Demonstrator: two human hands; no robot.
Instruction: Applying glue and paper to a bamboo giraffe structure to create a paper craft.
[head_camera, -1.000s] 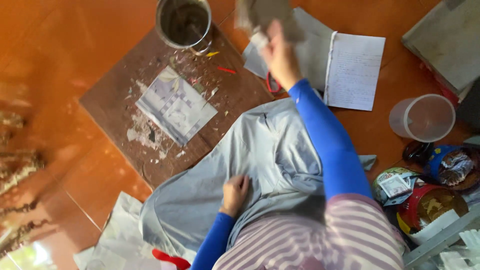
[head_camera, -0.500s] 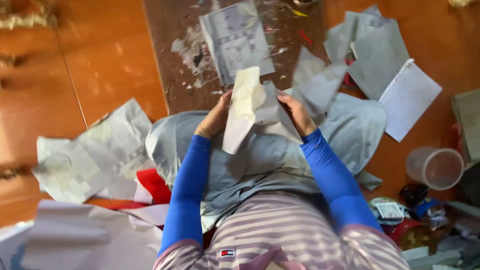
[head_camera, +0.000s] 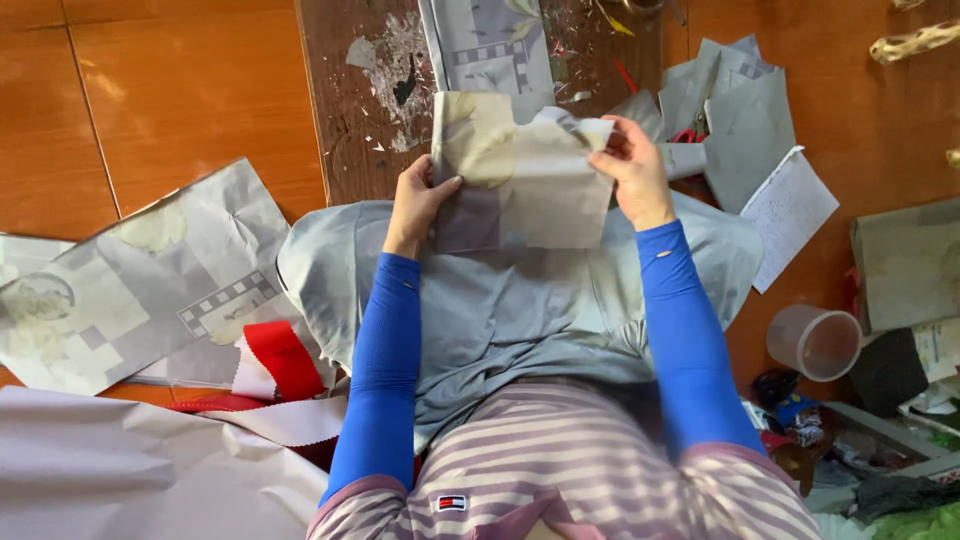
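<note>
I hold a folded grey sheet of patterned paper (head_camera: 515, 170) spread between both hands above my lap. My left hand (head_camera: 418, 200) grips its left edge with the thumb on top. My right hand (head_camera: 630, 172) pinches its upper right corner. Both arms wear blue sleeves. Under the sheet a pale grey cloth (head_camera: 500, 300) covers my lap. Just beyond it lies a dark wooden board (head_camera: 350, 90) smeared with dried white paste, with another patterned sheet (head_camera: 490, 45) lying on it.
Several cut grey paper pieces (head_camera: 720, 100) and red-handled scissors (head_camera: 688, 135) lie at the upper right, beside a white lined sheet (head_camera: 790, 210). A clear plastic cup (head_camera: 815, 342) stands at right. A large patterned sheet (head_camera: 130, 280) and red-white fabric (head_camera: 275, 365) lie at left.
My right hand came back from the far papers; both hands now hold the sheet, which has gone from a narrow upright strip to a wide spread piece. The view swung left.
</note>
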